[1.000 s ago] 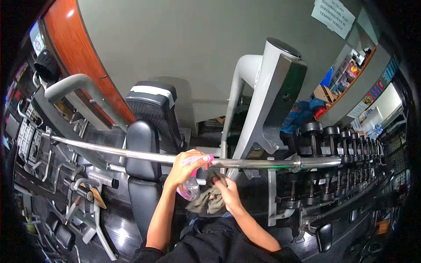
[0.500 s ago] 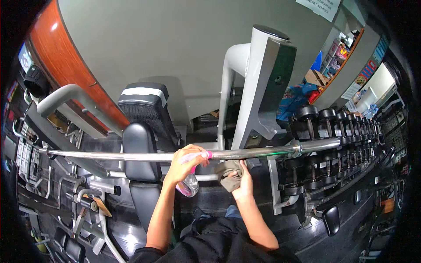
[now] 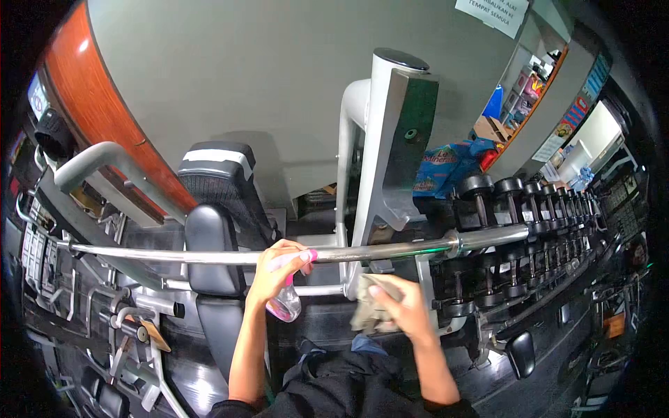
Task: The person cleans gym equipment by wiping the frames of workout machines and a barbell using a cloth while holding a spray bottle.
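My left hand (image 3: 273, 272) is wrapped round the neck of a clear spray bottle (image 3: 285, 306) with a pink and white spray head. Its pink nozzle points right, in front of a steel barbell (image 3: 376, 251) that runs across the view. Whether the hand also touches the bar, I cannot tell. Below the bar and to the right, my right hand (image 3: 410, 305) grips a crumpled olive-grey cloth (image 3: 369, 310), somewhat blurred. The cloth hangs apart from the bar.
Behind the bar stand a black padded bench (image 3: 213, 240) and a pale rack upright (image 3: 380, 139). Dumbbells (image 3: 481, 202) fill a two-tier rack on the right. Blue packages (image 3: 446, 167) are stacked by the wall. A wooden panel (image 3: 104, 104) rises on the left.
My right hand has moved the cloth down and right, away from the bar, and the cloth hangs looser. My left hand still holds the spray bottle. The whole view has shifted slightly.
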The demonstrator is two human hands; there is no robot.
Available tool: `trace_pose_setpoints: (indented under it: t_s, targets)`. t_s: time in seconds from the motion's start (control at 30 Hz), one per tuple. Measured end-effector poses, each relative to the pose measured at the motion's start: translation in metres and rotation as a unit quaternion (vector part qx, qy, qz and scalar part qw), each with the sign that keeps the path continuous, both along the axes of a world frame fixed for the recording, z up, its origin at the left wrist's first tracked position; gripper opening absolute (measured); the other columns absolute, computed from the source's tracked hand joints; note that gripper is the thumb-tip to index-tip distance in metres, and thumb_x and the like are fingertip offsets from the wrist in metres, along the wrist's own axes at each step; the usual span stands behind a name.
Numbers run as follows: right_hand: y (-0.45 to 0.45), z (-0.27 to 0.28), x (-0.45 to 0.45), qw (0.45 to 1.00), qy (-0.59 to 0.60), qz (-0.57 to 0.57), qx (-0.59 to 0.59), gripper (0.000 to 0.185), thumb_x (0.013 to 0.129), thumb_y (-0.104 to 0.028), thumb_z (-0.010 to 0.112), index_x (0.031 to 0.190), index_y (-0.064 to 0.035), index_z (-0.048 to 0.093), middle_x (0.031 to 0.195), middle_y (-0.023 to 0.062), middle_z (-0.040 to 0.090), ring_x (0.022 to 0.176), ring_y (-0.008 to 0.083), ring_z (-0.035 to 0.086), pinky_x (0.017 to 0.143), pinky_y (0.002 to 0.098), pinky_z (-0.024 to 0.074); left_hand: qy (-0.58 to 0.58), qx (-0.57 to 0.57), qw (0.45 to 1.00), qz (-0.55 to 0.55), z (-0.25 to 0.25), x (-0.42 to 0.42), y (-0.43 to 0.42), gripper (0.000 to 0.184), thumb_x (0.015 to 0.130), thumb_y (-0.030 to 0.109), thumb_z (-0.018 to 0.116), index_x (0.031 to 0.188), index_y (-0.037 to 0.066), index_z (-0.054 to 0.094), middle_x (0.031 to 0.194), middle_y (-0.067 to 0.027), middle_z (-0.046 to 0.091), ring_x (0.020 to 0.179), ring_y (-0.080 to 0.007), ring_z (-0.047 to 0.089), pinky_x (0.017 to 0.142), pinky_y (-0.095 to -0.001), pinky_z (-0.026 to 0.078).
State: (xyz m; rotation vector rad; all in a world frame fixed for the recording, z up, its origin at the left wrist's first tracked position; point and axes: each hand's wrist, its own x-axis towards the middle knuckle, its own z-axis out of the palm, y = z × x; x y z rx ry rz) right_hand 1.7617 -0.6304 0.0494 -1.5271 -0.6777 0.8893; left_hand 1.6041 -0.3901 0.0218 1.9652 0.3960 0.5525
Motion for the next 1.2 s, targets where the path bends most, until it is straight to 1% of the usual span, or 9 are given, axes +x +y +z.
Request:
trace_pose_setpoints:
  t_s: [0.07, 0.1, 0.37, 0.57, 0.63, 0.77, 0.83, 0.97, 1.2]
  targets:
    - [-0.014, 0.031, 0.025, 0.973, -0.231, 0.002, -0.001, 0.028, 0.086, -0.012, 0.073, 0.113, -0.0056, 0.074, 0.099, 0.0109, 0.074, 0.09, 0.021, 0.071, 0.082, 0.0336, 0.0544, 0.002, 0.005, 1.0, 0.006, 0.002, 0.002, -0.004, 0.041, 0.092, 0.038, 0.057, 0.072, 0.006, 0.073, 0.079, -0.0053, 0.073, 0.096, -0.0222, 0.063, 0.094, -0.0354, 0.044]
    - [-0.015, 0.06, 0.039, 0.925, -0.38, -0.007, -0.008, 0.026, 0.083, -0.009, 0.073, 0.109, -0.0101, 0.076, 0.098, 0.0117, 0.073, 0.088, 0.0253, 0.072, 0.079, 0.0342, 0.0554, 0.012, 0.02, 1.0, 0.014, 0.002, 0.006, -0.008, 0.042, 0.092, 0.039, 0.057, 0.072, 0.006, 0.072, 0.08, -0.0052, 0.073, 0.095, -0.0222, 0.062, 0.094, -0.0352, 0.043]
    - [0.063, -0.006, 0.066, 0.8, -0.582, 0.143, 0.021, 0.017, 0.085, -0.021, 0.071, 0.1, -0.0159, 0.075, 0.098, 0.0001, 0.071, 0.09, 0.0229, 0.068, 0.079, 0.0366, 0.0558, -0.026, -0.016, 0.999, 0.012, 0.003, 0.039, -0.041, 0.041, 0.094, 0.038, 0.058, 0.073, 0.005, 0.071, 0.081, -0.0066, 0.072, 0.098, -0.0242, 0.06, 0.095, -0.0379, 0.041]
    - [0.025, 0.002, 0.096, 0.834, -0.54, 0.11, 0.012, 0.019, 0.08, -0.024, 0.077, 0.097, -0.0174, 0.077, 0.095, 0.0, 0.07, 0.087, 0.023, 0.068, 0.077, 0.0377, 0.0565, -0.039, -0.011, 0.999, -0.003, -0.005, 0.057, -0.054, 0.043, 0.095, 0.04, 0.058, 0.072, 0.006, 0.07, 0.087, -0.0075, 0.072, 0.104, -0.0238, 0.061, 0.102, -0.0404, 0.036]
    - [0.008, 0.011, 0.115, 0.791, -0.601, 0.095, -0.069, 0.02, 0.075, -0.016, 0.079, 0.095, -0.0133, 0.077, 0.092, 0.0031, 0.071, 0.084, 0.0264, 0.069, 0.076, 0.0388, 0.0559, 0.022, 0.019, 0.999, 0.023, -0.002, 0.061, -0.06, 0.039, 0.092, 0.038, 0.056, 0.075, 0.007, 0.071, 0.09, -0.0044, 0.074, 0.115, -0.0201, 0.058, 0.109, -0.0404, 0.026]
    - [0.01, 0.013, 0.132, 0.815, -0.566, 0.109, -0.062, 0.023, 0.073, -0.01, 0.076, 0.095, -0.0158, 0.077, 0.092, 0.0051, 0.072, 0.083, 0.0275, 0.069, 0.075, 0.0401, 0.0552, 0.018, 0.037, 0.998, 0.041, -0.013, 0.065, -0.066, 0.036, 0.092, 0.038, 0.057, 0.08, 0.01, 0.074, 0.092, -0.001, 0.075, 0.118, -0.0168, 0.056, 0.11, -0.0397, 0.02]
    - [0.019, -0.006, 0.128, 0.783, -0.612, 0.111, 0.012, 0.022, 0.08, -0.015, 0.073, 0.102, -0.0188, 0.075, 0.093, 0.004, 0.073, 0.085, 0.0271, 0.069, 0.074, 0.0406, 0.0555, 0.034, 0.078, 0.994, 0.064, -0.016, 0.065, -0.07, 0.043, 0.096, 0.046, 0.055, 0.078, 0.012, 0.074, 0.09, 0.002, 0.074, 0.117, -0.0147, 0.056, 0.111, -0.0397, 0.019]
    - [0.06, -0.013, 0.092, 0.813, -0.565, 0.142, -0.005, 0.017, 0.089, -0.025, 0.065, 0.102, -0.0195, 0.074, 0.092, 0.0062, 0.074, 0.08, 0.0301, 0.07, 0.073, 0.0423, 0.0566, 0.043, 0.068, 0.994, 0.068, -0.016, 0.063, -0.071, 0.036, 0.092, 0.04, 0.056, 0.085, 0.01, 0.075, 0.094, 0.0015, 0.075, 0.121, -0.0145, 0.055, 0.108, -0.0382, 0.018]
    - [0.031, 0.009, 0.129, 0.826, -0.542, 0.133, -0.083, 0.024, 0.082, -0.029, 0.071, 0.1, -0.0149, 0.077, 0.088, 0.0168, 0.071, 0.081, 0.0349, 0.07, 0.072, 0.0451, 0.0552, 0.004, 0.034, 0.995, 0.094, -0.022, 0.063, -0.075, 0.041, 0.094, 0.044, 0.055, 0.076, 0.012, 0.072, 0.091, 0.0023, 0.072, 0.117, -0.0139, 0.055, 0.108, -0.038, 0.019]
